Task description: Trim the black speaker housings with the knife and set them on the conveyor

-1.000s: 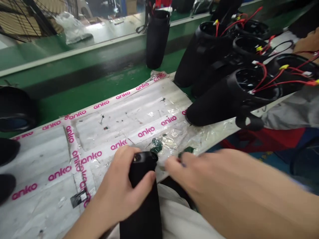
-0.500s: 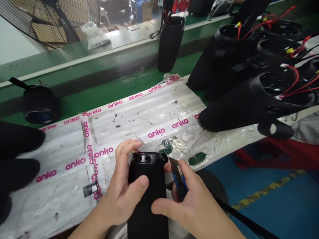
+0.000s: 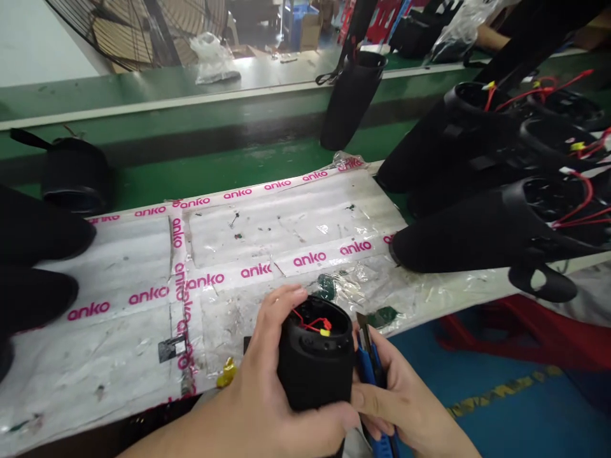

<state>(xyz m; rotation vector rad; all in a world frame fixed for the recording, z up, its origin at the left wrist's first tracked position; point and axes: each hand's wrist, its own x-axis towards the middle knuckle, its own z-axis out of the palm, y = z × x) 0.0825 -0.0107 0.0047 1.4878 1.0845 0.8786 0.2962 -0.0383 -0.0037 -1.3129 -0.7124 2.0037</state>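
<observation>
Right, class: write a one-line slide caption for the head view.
Left hand grips a black speaker shell while right hand holds a blue-handled cutter beside it.

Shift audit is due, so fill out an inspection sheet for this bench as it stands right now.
Surface: white sheet taped down with pink anko-printed tape, stained and specked; green belt behind it.
Job's things: black cylindrical housing, open end up; blue-handled cutters.
Clutter: small yellow piece, dark green bits on crinkled film at the bench edge.
Grips: left hand wrapped around the housing; right hand holds the cutters against its side.
Cables: red wire with yellow connector inside the housing; red wires from the housings stacked at right.
Surroundings: one housing standing on the belt, fan, blue floor.
</observation>
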